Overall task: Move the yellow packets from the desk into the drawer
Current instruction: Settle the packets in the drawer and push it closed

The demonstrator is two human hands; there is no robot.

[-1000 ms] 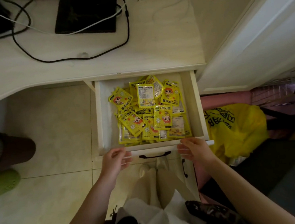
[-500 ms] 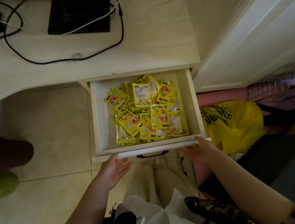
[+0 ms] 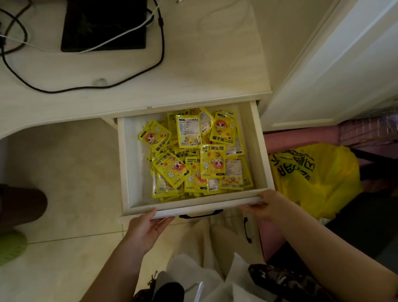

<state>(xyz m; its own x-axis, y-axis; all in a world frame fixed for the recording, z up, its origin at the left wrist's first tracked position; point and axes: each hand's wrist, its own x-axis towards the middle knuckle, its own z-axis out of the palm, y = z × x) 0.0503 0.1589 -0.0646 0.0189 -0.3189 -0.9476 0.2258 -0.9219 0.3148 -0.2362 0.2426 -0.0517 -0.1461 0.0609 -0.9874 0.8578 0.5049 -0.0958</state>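
At the far left, on the tiled floor, a green shoe and a dark trouser leg of a second person are seen. Above them the pale desk spans the top of the view; a black cable is looped across it, a white cable is laid over a flat black device, and another dark item is cut off at the top left corner.

Under the desk edge the drawer is pulled out. The packets are heaped inside it, mostly toward its right and middle, overlapping one another, some face up with a cartoon figure and some showing printed backs. A strip of bare drawer floor is left along the left wall.

The left hand is placed against the drawer's front panel at its left end, fingers straight and nearly flat under the edge, nothing being held. A black handle is seen below the panel between the two hands. The right hand is set at the panel's right end, fingers extended along the front and thumb on the top edge; whether the panel is actually pinched cannot be told.

To the right, a yellow bag with black print lies on the floor beside the drawer, below a white door.
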